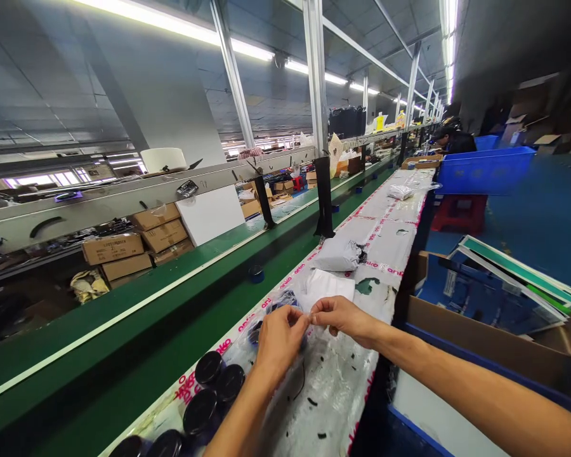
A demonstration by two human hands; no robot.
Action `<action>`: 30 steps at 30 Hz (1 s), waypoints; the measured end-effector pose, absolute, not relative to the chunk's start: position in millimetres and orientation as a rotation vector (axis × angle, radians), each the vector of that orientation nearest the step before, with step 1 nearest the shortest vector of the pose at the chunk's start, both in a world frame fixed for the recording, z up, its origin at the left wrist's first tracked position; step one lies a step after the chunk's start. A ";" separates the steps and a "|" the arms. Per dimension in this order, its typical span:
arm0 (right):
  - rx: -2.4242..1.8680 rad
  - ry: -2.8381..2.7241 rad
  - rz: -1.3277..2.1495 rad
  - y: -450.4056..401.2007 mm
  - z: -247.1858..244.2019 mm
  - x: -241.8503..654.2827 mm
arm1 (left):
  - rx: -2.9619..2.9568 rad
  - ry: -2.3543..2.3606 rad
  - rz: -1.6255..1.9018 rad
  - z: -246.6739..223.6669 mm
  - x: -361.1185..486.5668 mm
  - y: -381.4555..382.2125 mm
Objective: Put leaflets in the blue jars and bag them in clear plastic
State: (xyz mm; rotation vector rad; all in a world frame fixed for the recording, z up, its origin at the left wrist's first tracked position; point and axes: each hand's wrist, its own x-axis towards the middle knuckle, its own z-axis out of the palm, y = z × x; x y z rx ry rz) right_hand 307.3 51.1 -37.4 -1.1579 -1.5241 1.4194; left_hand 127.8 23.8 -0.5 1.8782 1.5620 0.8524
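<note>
A: Where is the work being done?

B: Over a long worktable covered in white plastic printed with pink lettering. The bare left hand and the bare right hand are brought together at the fingertips.

A: How is the grip set?

B: Thumb and forefinger are pinched together on each hand. Whether anything small is held between them cannot be told.

A: And what is seen nearest to them?

B: A clear, crinkled plastic bag with dark blue contents is seen on the table, just beyond the left hand and partly covered by it. Its plastic is marked by bright glints; the shapes inside cannot be made out fully.

A: How are the edges placed?

B: The table's left edge is bordered by a dark green conveyor belt. Beyond the right edge, an open brown cardboard box is placed lower down.

A: Where is movement hemmed in?

B: Near the left forearm, by dark, round-topped containers; ahead, by a soft white sheet and a plump pale plastic packet. More room is left between the forearms, where only small black scraps are scattered.
</note>
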 end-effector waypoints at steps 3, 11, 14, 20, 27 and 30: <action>-1.072 -1.401 1.582 45.1 -35.0 308.3 | 1.776 1.440 0.847 -8.7 129.3 32.1; -0.865 -1.153 1.734 37.9 -30.1 313.8 | 1.559 1.499 0.958 -21.7 115.3 39.4; -0.786 -1.040 1.721 34.5 -28.3 312.9 | 1.508 1.625 1.022 -18.0 104.6 32.2; -0.634 -0.809 1.720 35.3 -12.0 302.9 | 1.532 1.751 1.153 -5.6 71.1 12.2; -0.558 -0.840 1.848 30.8 -2.4 273.8 | 1.434 1.867 1.294 15.0 3.0 -16.0; -0.510 -0.950 1.892 21.9 -2.7 242.5 | 1.446 1.866 1.367 18.3 -4.2 -36.3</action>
